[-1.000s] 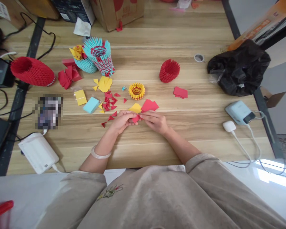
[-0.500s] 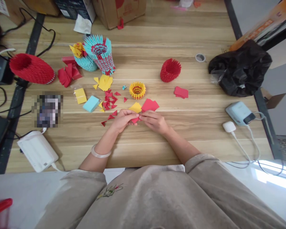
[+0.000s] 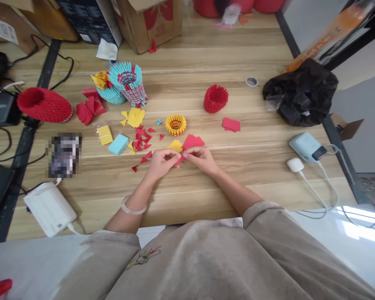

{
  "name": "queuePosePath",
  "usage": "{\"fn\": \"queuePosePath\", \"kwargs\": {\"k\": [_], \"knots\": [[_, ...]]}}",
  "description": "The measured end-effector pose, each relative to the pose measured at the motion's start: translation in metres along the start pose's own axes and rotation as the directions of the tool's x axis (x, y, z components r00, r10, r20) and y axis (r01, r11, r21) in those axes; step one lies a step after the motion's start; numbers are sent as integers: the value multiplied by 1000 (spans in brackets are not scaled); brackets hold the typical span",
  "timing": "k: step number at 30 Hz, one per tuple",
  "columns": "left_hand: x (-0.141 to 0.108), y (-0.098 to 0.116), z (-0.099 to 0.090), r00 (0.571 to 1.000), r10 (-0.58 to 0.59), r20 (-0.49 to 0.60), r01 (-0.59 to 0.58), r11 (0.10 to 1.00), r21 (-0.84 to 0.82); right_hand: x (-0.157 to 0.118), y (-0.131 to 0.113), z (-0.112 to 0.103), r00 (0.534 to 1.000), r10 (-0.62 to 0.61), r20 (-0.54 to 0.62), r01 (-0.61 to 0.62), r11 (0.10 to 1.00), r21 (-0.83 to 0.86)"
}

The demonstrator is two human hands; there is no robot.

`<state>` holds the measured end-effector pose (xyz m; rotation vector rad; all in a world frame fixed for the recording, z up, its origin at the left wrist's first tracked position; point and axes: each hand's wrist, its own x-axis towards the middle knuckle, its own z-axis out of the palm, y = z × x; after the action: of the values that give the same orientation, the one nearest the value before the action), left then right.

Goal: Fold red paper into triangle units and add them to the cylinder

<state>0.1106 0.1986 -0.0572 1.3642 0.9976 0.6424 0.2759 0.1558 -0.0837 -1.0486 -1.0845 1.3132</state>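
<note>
Between my fingertips is a small piece of red paper (image 3: 177, 163), partly hidden by them. My left hand (image 3: 164, 162) pinches its left side, and my right hand (image 3: 201, 158) pinches its right side. Just beyond my hands lie yellow paper slips (image 3: 175, 145) and a fan of red paper slips (image 3: 193, 141). Folded red paper triangles (image 3: 139, 139) are scattered to the left of my left hand. A ring of folded yellow and red pieces (image 3: 175, 125) stands behind the slips.
A red folded-paper cup (image 3: 216, 99) stands further back, with red slips (image 3: 231, 124) near it. Paper vases (image 3: 132, 85) stand at back left. A black plastic bag (image 3: 300, 93) and a light blue power bank (image 3: 306, 146) are at right. A white box-shaped device (image 3: 50, 209) lies at left.
My view has tilted up, so the table appears lower and more of the boxes shows. My fingers have shifted on the red paper, and my right hand's fingers are more arched.
</note>
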Motion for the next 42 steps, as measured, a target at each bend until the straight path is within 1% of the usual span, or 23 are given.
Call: {"fn": "queuePosePath", "kwargs": {"k": [3, 4, 6, 8, 10, 12, 13, 15, 17, 19, 21, 22, 24, 27, 31, 33, 35, 38, 42], "knots": [[0, -1, 1, 999, 32, -4, -32, 999, 9, 1, 1, 1, 1000, 7, -11, -7, 1000, 20], [-1, -1, 2, 999, 47, -5, -46, 998, 35, 1, 2, 1, 1000, 9, -12, -9, 1000, 22], [-2, 0, 2, 996, 90, -1, -89, 986, 141, 1, 2, 1, 1000, 13, -25, -12, 1000, 18], [-4, 0, 2, 991, 130, 33, -134, 958, 253, 0, 2, 1, 999, 15, -39, -14, 1000, 4], [-5, 0, 3, 987, 126, 99, -150, 945, 291, 0, 3, 0, 1000, 6, -24, -7, 1000, -28], [-4, 0, 4, 987, 84, 135, -116, 960, 256, -1, 4, 0, 1000, -28, -8, 27, 997, -71], [-4, -1, 4, 990, 57, 129, -84, 973, 217, -1, 4, 0, 998, -59, -22, 57, 994, -91], [-2, -1, 4, 998, -2, 65, -3, 996, 86, -2, 4, -1, 984, -159, -78, 147, 979, -142], [0, 0, 4, 998, -65, -23, 63, 995, -78, -2, 4, -3, 947, -307, -91, 277, 929, -247], [1, 0, 4, 990, -109, -89, 90, 978, -188, -1, 3, -6, 891, -454, -10, 418, 828, -374], [1, 1, 4, 987, -117, -105, 92, 972, -218, -1, 3, -8, 835, -541, 99, 521, 719, -460], [1, 1, 4, 989, -112, -100, 88, 972, -216, -1, 3, -9, 815, -562, 139, 552, 680, -483], [1, 0, 4, 992, -88, -90, 68, 976, -205, 0, 4, -11, 796, -574, 192, 581, 636, -508], [2, -1, 4, 991, -61, -115, 33, 972, -233, 0, 6, -12, 786, -578, 219, 594, 610, -525], [4, -2, 4, 983, -99, -154, 49, 953, -300, 0, 8, -13, 768, -588, 253, 613, 563, -555], [4, -2, 4, 982, -87, -165, 34, 952, -304, 0, 9, -13, 767, -586, 260, 614, 555, -561], [4, -2, 4, 983, -36, -179, -19, 956, -293, 0, 10, -13, 777, -575, 256, 604, 568, -559], [5, -6, 3, 981, 46, -191, -88, 971, -222, -1, 8, -12, 812, -533, 240, 567, 620, -543], [5, -9, 0, 980, 106, -167, -121, 990, -79, -2, 4, -10, 871, -445, 207, 485, 716, -502]]}}
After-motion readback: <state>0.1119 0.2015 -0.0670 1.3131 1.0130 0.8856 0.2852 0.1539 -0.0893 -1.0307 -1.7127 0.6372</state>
